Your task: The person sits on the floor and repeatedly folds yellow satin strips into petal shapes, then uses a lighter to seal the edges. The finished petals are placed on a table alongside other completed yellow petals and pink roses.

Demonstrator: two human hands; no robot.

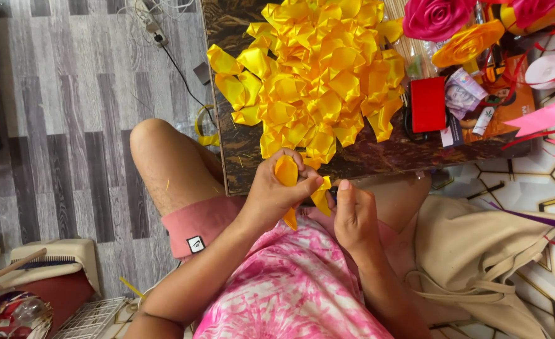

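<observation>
the left hand (276, 191) is closed around one folded piece of yellow ribbon (287, 172), its thumb and fingers pinching the fold so the piece stands up out of the grip, with a tip poking out below the palm. the right hand (351, 213) is curled beside it, thumb raised, pinching a second yellow ribbon piece (321, 196) between the two hands; both pieces sit just off the near edge of the dark surface (378, 157), above the person's lap. on that surface lies one large heap of folded yellow ribbon petals (318, 69), too many to count. to its right are two finished ribbon roses, one pink (434, 17) and one orange (467, 43), and one red rectangular case (428, 104). one beige cloth bag (478, 257) rests by the right arm.
</observation>
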